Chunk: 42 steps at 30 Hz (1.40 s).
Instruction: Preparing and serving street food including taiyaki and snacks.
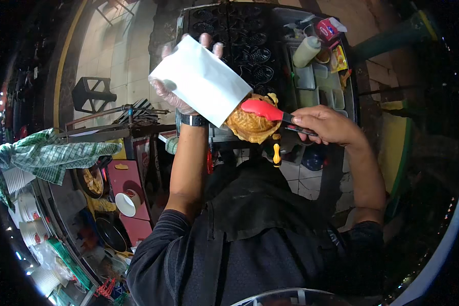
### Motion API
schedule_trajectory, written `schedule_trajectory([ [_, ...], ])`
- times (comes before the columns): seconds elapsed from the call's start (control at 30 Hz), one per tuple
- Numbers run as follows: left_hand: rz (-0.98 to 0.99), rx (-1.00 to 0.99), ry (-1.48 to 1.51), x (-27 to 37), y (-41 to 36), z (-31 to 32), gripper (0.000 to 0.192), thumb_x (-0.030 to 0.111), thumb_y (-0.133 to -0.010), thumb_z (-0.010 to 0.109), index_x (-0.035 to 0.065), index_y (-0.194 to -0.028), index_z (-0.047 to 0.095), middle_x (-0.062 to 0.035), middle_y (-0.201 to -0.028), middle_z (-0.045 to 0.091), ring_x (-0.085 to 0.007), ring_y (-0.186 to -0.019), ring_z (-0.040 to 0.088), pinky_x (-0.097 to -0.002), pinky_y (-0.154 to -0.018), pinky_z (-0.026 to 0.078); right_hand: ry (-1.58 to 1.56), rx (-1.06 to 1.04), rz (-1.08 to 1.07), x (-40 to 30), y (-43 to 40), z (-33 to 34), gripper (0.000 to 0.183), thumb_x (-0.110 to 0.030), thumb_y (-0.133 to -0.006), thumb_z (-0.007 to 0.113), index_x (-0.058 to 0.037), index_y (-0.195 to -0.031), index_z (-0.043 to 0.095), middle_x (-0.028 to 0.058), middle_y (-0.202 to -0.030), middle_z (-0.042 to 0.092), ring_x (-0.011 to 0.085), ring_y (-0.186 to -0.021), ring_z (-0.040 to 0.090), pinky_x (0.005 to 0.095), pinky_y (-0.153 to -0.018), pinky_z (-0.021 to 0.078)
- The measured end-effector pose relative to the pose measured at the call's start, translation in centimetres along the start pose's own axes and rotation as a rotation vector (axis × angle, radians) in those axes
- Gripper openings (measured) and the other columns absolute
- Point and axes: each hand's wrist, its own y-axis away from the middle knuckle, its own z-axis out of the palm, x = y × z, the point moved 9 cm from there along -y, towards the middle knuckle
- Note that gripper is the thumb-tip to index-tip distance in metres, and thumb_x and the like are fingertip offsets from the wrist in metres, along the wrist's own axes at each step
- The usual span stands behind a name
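My left hand (176, 97), in a clear plastic glove, holds up a white paper bag (202, 78) from behind. A browned fish-shaped waffle cake (252, 124) is at the bag's lower right end; whether part of it is inside is hidden. My right hand (325, 124), without a glove, grips tongs with red tips (262, 109). The upper red tip lies on the cake, and the lower one is hidden. Beyond my hands lies a black fish-shaped waffle mould (258, 55).
Right of the mould, a metal tray holds a squeeze bottle (306, 51), plastic containers (304, 78) and a red tissue pack (329, 28). At left are a checked cloth (57, 153), a pan (93, 179), a paper cup (128, 202) and a black stool (93, 95).
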Motion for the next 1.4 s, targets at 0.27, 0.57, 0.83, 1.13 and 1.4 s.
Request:
schedule_trajectory([
  [0.27, -0.199, 0.252, 0.051, -3.0, 2.4, -2.4, 0.069, 0.072, -0.084, 0.059, 0.024, -0.135, 0.057, -0.0275, -0.145, 0.046, -0.0527, -0.139, 0.04, -0.0705, -0.114, 0.032, -0.049, 0.084, 0.025, 0.9, 0.4, -0.5, 0.036, -0.038, -0.106, 0.053, -0.0059, -0.112, 0.067, -0.0008, -0.075, 0.061, 0.0015, -0.05, 0.047, 0.0186, -0.039, 0.0361],
  [0.57, -0.24, 0.175, 0.155, -5.2, 3.6, -1.0, 0.063, 0.072, -0.087, 0.058, 0.0252, -0.13, 0.055, -0.0318, -0.141, 0.048, -0.0508, -0.128, 0.051, -0.066, -0.108, 0.043, -0.044, 0.101, 0.076, 0.6, 0.7, 0.0, 0.038, -0.042, -0.106, 0.053, -0.0074, -0.113, 0.066, -0.0009, -0.076, 0.062, 0.0012, -0.05, 0.047, 0.0185, -0.039, 0.0364],
  [0.83, -0.131, 0.247, 0.107, -6.0, 3.9, -0.4, 0.063, 0.065, -0.088, 0.062, 0.0275, -0.137, 0.048, -0.0246, -0.135, 0.052, -0.0463, -0.128, 0.051, -0.0668, -0.11, 0.04, -0.174, 0.092, 0.114, -0.4, 1.5, 0.6, 0.04, -0.043, -0.107, 0.048, -0.0067, -0.119, 0.06, 0.0002, -0.078, 0.059, 0.0034, -0.053, 0.049, 0.0202, -0.04, 0.0383],
  [1.13, -0.533, 0.488, 0.223, -13.1, 7.6, -1.9, 0.067, 0.064, -0.089, 0.062, 0.0018, -0.112, 0.058, -0.0186, -0.103, 0.066, -0.0388, -0.102, 0.063, -0.0527, -0.096, 0.053, -0.203, -0.004, 0.187, -4.6, 3.3, 0.6, 0.055, -0.043, -0.11, 0.038, 0.0093, -0.11, 0.056, 0.0126, -0.082, 0.06, 0.0189, -0.06, 0.063, 0.0381, -0.051, 0.06],
  [1.4, -0.642, 0.814, 0.221, -14.5, 9.4, -1.7, 0.076, 0.07, -0.098, 0.043, -0.0041, -0.11, 0.052, -0.0323, -0.114, 0.056, -0.0529, -0.112, 0.058, -0.0665, -0.105, 0.047, 0.34, 0.182, 0.309, -11.4, 11.3, -4.2, 0.055, -0.046, -0.108, 0.041, 0.005, -0.105, 0.062, 0.0068, -0.064, 0.061, 0.0123, -0.041, 0.056, 0.0287, -0.034, 0.0502],
])
